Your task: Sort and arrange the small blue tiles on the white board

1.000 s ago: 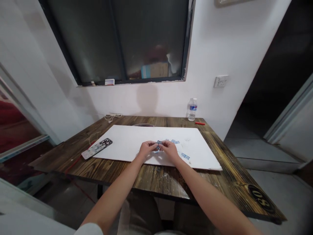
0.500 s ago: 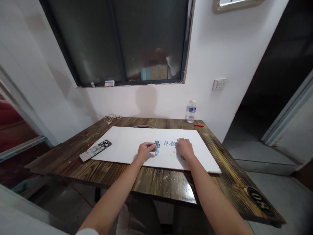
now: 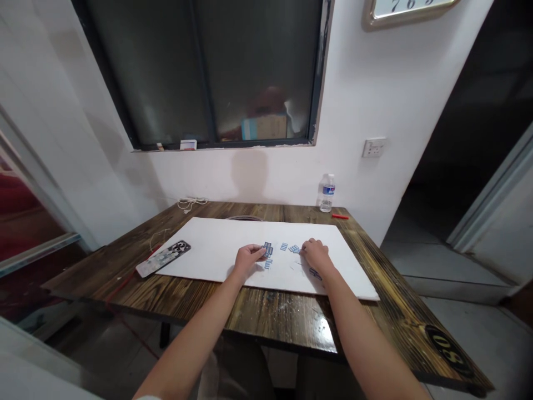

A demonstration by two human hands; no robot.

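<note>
My left hand (image 3: 249, 259) rests on the white board (image 3: 216, 244), its thumb and fingers closed at the edge of a dark blue patterned piece (image 3: 268, 249). Just below that piece lie small light-blue striped pieces (image 3: 268, 263). To the right, my right hand (image 3: 315, 254) has its fingers bent together beside a small group of blue striped pieces (image 3: 293, 249); whatever its fingertips hold is too small to make out. A single striped piece (image 3: 283, 246) lies between the hands. More dark pieces (image 3: 315, 273) sit partly hidden under my right wrist.
A patterned phone (image 3: 164, 258) lies across the board's left edge. At the back of the wooden table (image 3: 283, 316) stand a water bottle (image 3: 327, 194), a red pen (image 3: 340, 216) and a coiled white cable (image 3: 191, 203). Behind the table is a wall with a window (image 3: 200, 72).
The whole view has shifted slightly, with the table and wall sitting a little lower. Both hands stay at nearly the same places on the board.
</note>
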